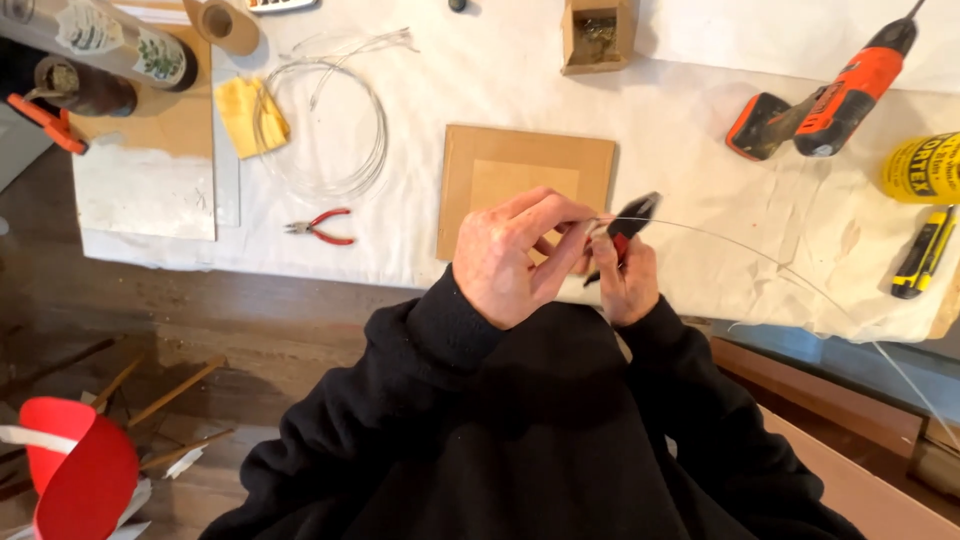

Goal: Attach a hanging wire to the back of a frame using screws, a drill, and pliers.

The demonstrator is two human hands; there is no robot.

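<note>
- The left hand (pixel 515 258) is curled tight, thumb and fingertips pinched together on the end of a thin steel wire (pixel 720 240), just in front of the wooden panel (pixel 525 165).
- The right hand (pixel 627 280) is wrapped fully around the handles of a pair of black pliers (pixel 632 218), whose nose meets the wire right beside the left fingertips; whether the nose is actually biting the wire is hard to make out.
- From the pinch the wire arcs away to the right of the panel, over the table's edge and down out of the picture's corner, where it turns faint.
- Both wrists are hidden in black sleeves, and the pliers' handles are mostly covered by the palm.
- The panel is flat, square, pale brown, with a lighter inset square, lying on a creased white cloth (pixel 660 130).
- Left of the panel lie small red-handled pliers (pixel 320 228) and a loose wire coil (pixel 330 130) over a yellow rag (pixel 245 115).
- Right of the panel: an orange and black drill (pixel 830 95), a yellow can (pixel 925 168) cut off by the frame, a yellow and black knife (pixel 925 252).
- Behind the panel stands a small open cardboard box (pixel 598 35).
</note>
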